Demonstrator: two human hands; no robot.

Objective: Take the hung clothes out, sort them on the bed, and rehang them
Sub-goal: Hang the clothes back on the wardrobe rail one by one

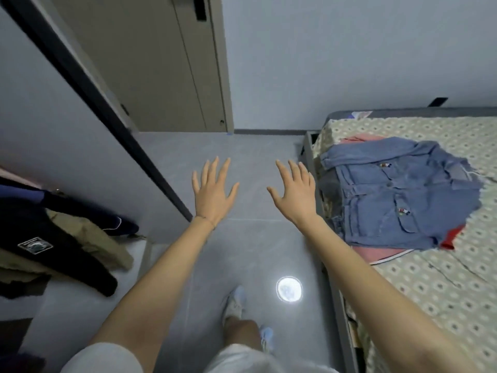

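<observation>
Both your hands are released: the left grip and the right grip are spread flat with straight fingers over the floor, holding nothing and touching nothing.

The clothes are in two lots. At 3 o'clock a denim jacket lies on the bed, on top of a pink piece and a red piece. At 8 to 9 o'clock more garments hang in the wardrobe: a black one, a khaki one and a navy one.

What could go wrong, as I judge it:
- The bed pile sits close to the bed's near edge. Drop another garment on that side and the stack may slide to the floor.
- Stacking everything in one heap buries the pink and red pieces, so the sort gets muddled.
- The black sleeve hangs low and tangled with the khaki cloth. Pull one and you may drag the other off with it.

What you cannot read from here:
- No rail or hangers show, so how the wardrobe clothes are hooked is unknown.
- The wardrobe lot is cut off at the left edge, so its count is unclear.
- The pieces under the jacket are mostly covered, so their kind is hard to tell.
- The picture is soft towards the edges.
</observation>
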